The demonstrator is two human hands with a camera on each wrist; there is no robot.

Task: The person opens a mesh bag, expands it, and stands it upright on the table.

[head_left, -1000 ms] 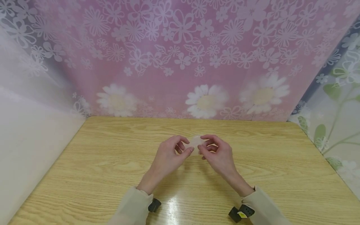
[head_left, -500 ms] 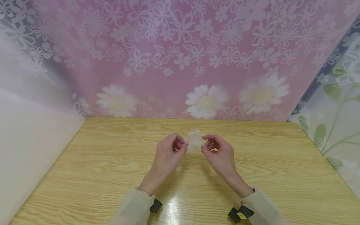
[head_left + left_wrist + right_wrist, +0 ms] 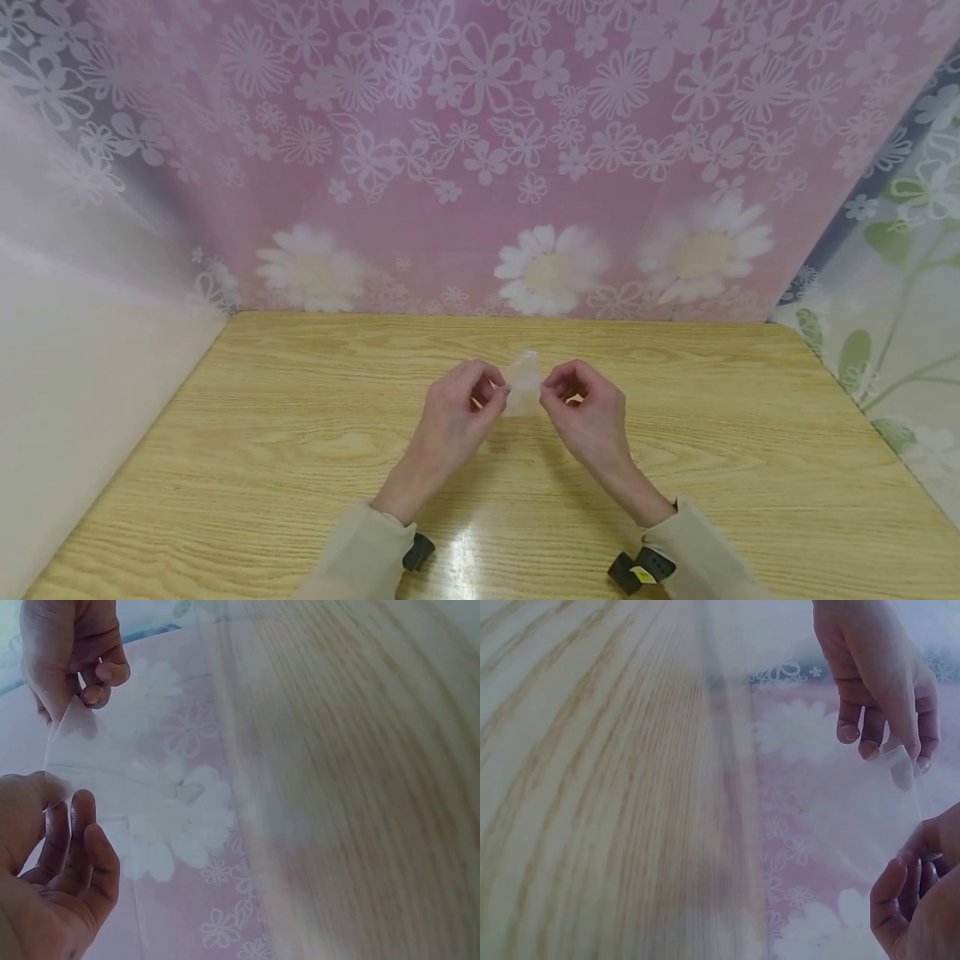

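Observation:
A small clear plastic bag [image 3: 522, 385] is stretched between the two hands above the table, in the middle of the head view. My left hand [image 3: 453, 417] pinches its left edge between thumb and index finger. On the opposite edge, my right hand [image 3: 592, 412] pinches it the same way. The left wrist view shows the see-through bag [image 3: 105, 761] running from one set of fingertips to the other, one corner peaked. In the right wrist view the left thumb lies behind the film, seen through it. The other fingers of both hands are loosely bent.
The wood-grain table [image 3: 300, 467] extends on all sides beneath the hands. A pink flowered curtain [image 3: 450, 208] hangs along its far edge, with a pale wall [image 3: 90, 333] at left and a leaf-patterned curtain [image 3: 892, 350] at right. Black straps [image 3: 656, 564] circle the wrists.
The bag has come up more upright between the hands. My right index finger has closed down toward the thumb at its edge, and my left hand has shifted slightly right in the last half second.

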